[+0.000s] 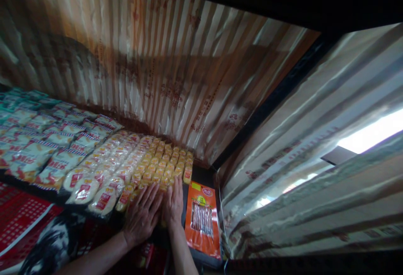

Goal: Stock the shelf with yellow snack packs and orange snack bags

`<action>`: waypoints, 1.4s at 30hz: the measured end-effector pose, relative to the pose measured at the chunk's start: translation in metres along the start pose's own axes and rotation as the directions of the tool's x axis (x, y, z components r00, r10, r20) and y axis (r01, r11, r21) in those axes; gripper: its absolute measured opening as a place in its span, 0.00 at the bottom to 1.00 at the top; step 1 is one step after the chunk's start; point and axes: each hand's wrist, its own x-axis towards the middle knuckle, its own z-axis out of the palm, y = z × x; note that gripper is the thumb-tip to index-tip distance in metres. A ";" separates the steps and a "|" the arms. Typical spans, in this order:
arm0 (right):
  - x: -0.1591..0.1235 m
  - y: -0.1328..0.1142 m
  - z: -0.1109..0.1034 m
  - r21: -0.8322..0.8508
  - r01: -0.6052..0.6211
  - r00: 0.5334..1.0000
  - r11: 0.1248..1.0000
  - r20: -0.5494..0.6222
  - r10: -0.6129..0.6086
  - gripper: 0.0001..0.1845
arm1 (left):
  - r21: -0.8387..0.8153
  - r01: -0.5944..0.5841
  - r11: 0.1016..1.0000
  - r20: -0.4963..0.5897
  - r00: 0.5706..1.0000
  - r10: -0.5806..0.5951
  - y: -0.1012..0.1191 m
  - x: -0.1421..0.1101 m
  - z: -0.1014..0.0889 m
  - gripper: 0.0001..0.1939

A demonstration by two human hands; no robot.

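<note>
Left hand (143,214) and right hand (173,205) lie side by side at lower centre, flat with fingers extended, over tight rows of small yellow plastic-wrapped packets (162,163). Pale round crackers in crinkly clear film (85,191) sit left of these; a glossy, flat, rectangular orange pouch (203,220) lies right, below pleated translucent sheeting (157,65).

From the head I look forward and down at close range, hands (143,216) near, ribbed wall (176,65) far.
</note>
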 end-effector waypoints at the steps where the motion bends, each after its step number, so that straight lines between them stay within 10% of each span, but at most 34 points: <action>1: 0.000 -0.001 -0.001 0.001 -0.002 1.000 1.000 0.004 0.002 0.31 | -0.013 0.010 1.000 -0.007 1.000 -0.010 0.001 0.000 0.000 0.30; 17: 0.046 0.015 -0.040 0.062 -0.115 0.988 0.992 -0.094 0.120 0.38 | -0.050 -0.044 0.998 0.000 0.999 0.044 0.032 0.052 -0.015 0.27; 30: 0.114 0.048 -0.034 0.210 -0.319 0.942 0.924 -0.039 0.334 0.44 | -0.129 0.179 0.975 0.083 0.982 -0.169 -0.003 0.134 0.026 0.22; 42: 0.135 0.071 -0.010 0.194 -0.312 0.949 0.930 0.021 0.314 0.41 | -0.064 0.129 0.990 0.168 0.979 -0.116 -0.027 0.139 0.077 0.24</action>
